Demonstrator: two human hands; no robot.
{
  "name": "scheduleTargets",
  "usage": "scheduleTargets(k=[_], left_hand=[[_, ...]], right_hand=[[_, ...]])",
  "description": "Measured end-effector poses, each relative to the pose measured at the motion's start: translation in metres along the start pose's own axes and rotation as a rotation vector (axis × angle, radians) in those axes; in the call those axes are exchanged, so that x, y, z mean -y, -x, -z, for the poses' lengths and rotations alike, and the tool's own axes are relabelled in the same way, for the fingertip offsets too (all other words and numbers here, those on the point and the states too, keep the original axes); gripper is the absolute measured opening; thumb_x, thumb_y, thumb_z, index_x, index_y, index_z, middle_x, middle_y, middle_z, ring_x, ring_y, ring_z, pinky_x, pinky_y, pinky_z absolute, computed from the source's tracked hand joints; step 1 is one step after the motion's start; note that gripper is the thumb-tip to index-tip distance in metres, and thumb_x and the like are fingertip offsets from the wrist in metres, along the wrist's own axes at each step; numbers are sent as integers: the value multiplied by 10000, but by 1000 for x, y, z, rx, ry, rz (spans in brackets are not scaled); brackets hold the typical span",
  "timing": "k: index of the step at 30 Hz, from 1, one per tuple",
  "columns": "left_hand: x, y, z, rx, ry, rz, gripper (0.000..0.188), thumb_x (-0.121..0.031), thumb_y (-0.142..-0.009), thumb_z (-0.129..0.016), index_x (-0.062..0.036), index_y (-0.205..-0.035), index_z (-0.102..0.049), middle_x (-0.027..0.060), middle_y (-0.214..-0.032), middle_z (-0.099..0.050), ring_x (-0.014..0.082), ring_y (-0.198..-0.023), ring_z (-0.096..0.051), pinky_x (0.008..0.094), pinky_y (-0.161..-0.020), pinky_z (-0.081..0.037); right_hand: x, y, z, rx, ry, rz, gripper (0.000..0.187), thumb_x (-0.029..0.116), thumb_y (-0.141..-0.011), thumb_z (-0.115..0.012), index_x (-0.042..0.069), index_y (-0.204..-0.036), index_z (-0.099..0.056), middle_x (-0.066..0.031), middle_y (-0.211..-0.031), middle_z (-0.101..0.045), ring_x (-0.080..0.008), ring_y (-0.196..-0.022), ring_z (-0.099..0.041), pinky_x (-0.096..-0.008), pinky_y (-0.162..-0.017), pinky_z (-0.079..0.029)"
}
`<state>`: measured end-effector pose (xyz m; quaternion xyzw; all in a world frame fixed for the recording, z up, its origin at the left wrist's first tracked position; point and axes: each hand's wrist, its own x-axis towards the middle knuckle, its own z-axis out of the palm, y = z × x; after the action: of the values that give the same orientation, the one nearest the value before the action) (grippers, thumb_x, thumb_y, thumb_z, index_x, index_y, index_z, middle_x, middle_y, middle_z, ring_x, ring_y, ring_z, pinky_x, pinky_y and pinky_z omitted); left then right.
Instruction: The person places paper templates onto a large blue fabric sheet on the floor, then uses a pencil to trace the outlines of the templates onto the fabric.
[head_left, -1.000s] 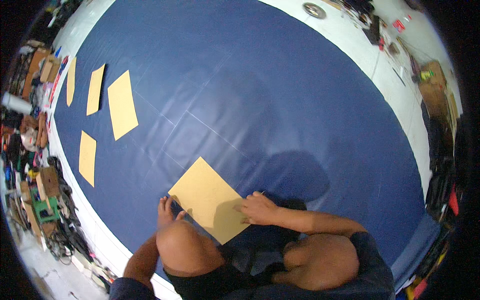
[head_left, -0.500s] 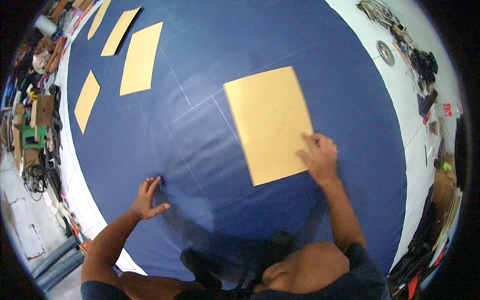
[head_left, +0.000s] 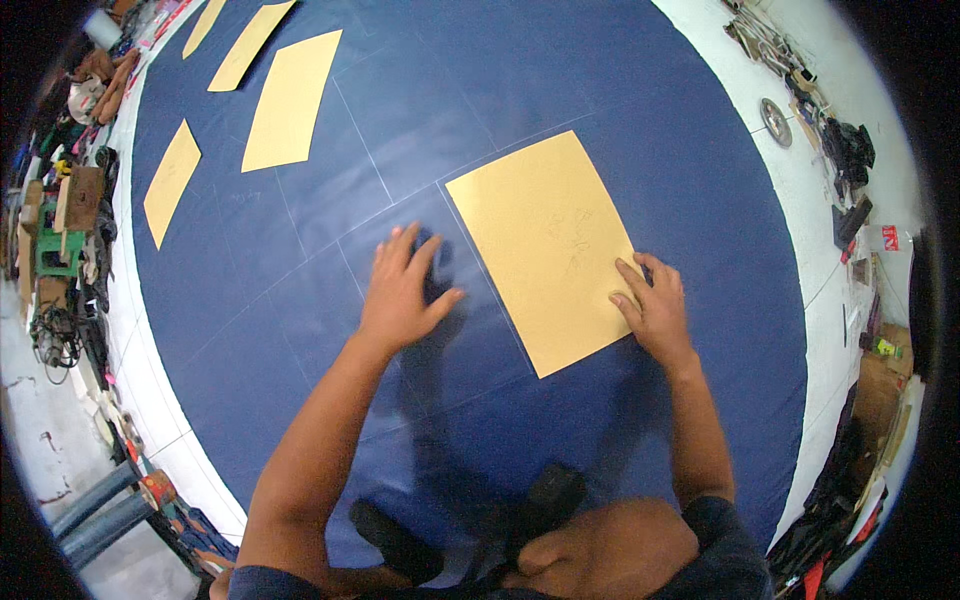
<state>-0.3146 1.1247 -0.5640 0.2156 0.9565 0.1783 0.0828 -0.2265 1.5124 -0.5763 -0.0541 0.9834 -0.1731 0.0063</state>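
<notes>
A large rectangular yellow card pattern piece (head_left: 530,240), with faint pencil writing on it, lies flat on a dark blue sheet of material (head_left: 720,240). My right hand (head_left: 658,305) rests at its lower right edge, thumb and fingertips on the card, fingers apart. To the card's left, my left hand (head_left: 405,285) hovers over the blue material, fingers spread, casting a shadow and holding nothing. Thin pale lines mark out rectangles on the material; one runs close along the card's left edge.
Several other yellow card pieces (head_left: 292,100) lie at the far left of the material. White floor tiles (head_left: 780,200) border it. Clutter, including a brown box (head_left: 85,198), lines the left side; a metal disc (head_left: 773,122) and tools lie to the right. My feet (head_left: 395,540) are on the near part.
My left hand has come up and rightward toward the card. The card has turned slightly, its lower end shifting right, with my right hand still at its edge.
</notes>
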Motion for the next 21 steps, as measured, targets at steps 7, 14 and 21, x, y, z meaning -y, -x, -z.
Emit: scheduleTargets(k=[7,14,21], left_hand=[[-10,-57,-10,90,-8,93,1033,-549,-759,-825,-69,-1550,-365,279,-1622,-268,453,-1518,-232,590,-1213,-239],[-18,-61,-9,134,-41,105,1144,-613,-748,-799,11,-1560,-288,220,-1642,-258,426,-1522,-239,566,-1216,-259],[-14,-64,-10,166,-72,124,1164,-605,-747,-809,16,-1567,-265,224,-1644,-253,424,-1521,-241,566,-1221,-250]], right_hand=[[9,-4,0,-10,-30,-17,510,324,-910,-721,159,-1383,-624,-143,-1404,-530,-366,-1240,-482,-483,-1073,-391],[6,0,-9,-32,20,-53,531,349,-911,-722,164,-1396,-611,-133,-1404,-523,-363,-1230,-479,-483,-1061,-391],[7,1,-18,-72,27,-70,529,368,-917,-718,168,-1394,-610,-121,-1405,-524,-357,-1240,-471,-488,-1068,-381]])
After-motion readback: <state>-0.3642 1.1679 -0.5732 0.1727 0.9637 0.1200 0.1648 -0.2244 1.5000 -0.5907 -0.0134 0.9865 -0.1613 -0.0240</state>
